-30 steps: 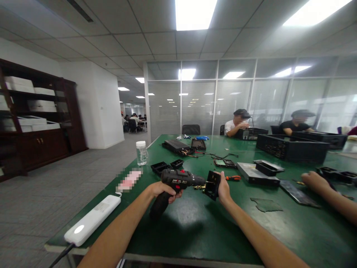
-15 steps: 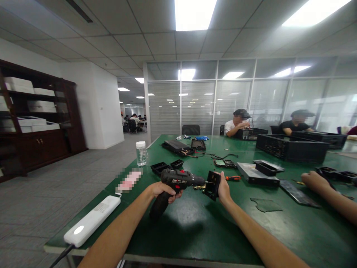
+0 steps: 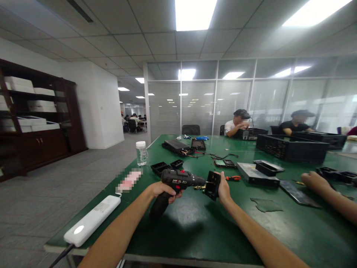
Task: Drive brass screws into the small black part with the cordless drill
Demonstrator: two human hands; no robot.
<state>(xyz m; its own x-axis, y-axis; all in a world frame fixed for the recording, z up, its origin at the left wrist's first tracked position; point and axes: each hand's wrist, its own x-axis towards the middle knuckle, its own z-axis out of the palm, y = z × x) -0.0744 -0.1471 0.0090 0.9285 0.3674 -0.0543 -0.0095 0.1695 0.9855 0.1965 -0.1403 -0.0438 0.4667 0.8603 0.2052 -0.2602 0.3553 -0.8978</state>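
Note:
Wrapped around the grip of a black cordless drill point(image 3: 177, 179) is my left hand point(image 3: 163, 191). The drill points right, its bit against the inner face of a small black plastic box point(image 3: 212, 186). My right hand point(image 3: 224, 189) grips that box by its right side and holds it upright above the table. Whether the bit sits in a screw is too small to tell. Behind the drill tip lies a small pile of brass-coloured pieces point(image 3: 198, 187). An orange-handled tool point(image 3: 233, 178) lies just past my right hand, partly hidden by it.
On the green table point(image 3: 178, 238) stand black trays point(image 3: 160, 167), a clear bottle point(image 3: 141, 154), a white power strip point(image 3: 93, 219), a silver drive-like box point(image 3: 255, 175) and a large black case point(image 3: 291, 149). A co-worker's hand point(image 3: 315, 183) reaches in at right. Two people sit opposite.
My hands, the drill and the black box stay practically still. Across the table, the person in white has lowered their head and hands slightly.

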